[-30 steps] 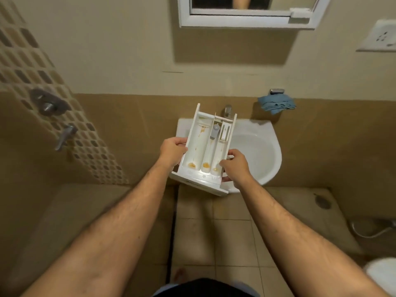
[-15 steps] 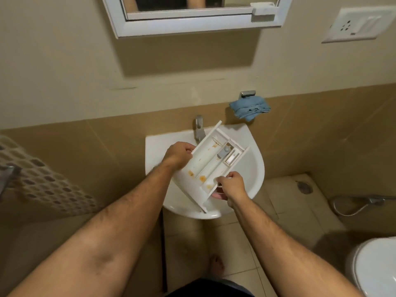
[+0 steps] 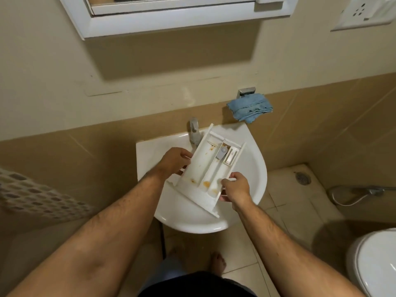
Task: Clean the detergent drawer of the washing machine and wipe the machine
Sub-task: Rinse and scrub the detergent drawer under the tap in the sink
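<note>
The white detergent drawer [image 3: 205, 166] has several long compartments with orange-brown stains and a grey siphon cap. It is held tilted over the white wash basin [image 3: 255, 166], its far end close to the metal tap [image 3: 194, 132]. My left hand [image 3: 174, 160] grips its left side wall. My right hand [image 3: 234, 187] grips the right side near the front panel. The washing machine is not in view.
A blue cloth [image 3: 249, 107] hangs on a wall hook right of the tap. A mirror cabinet [image 3: 171, 20] hangs above the basin. A toilet [image 3: 372, 262] stands at the lower right, with a spray hose [image 3: 355, 191] and floor drain [image 3: 302, 178] behind it.
I have stepped up to the basin. The drawer has moved from in front of the basin to over it and turned with its far end to the right, both hands still holding it.
</note>
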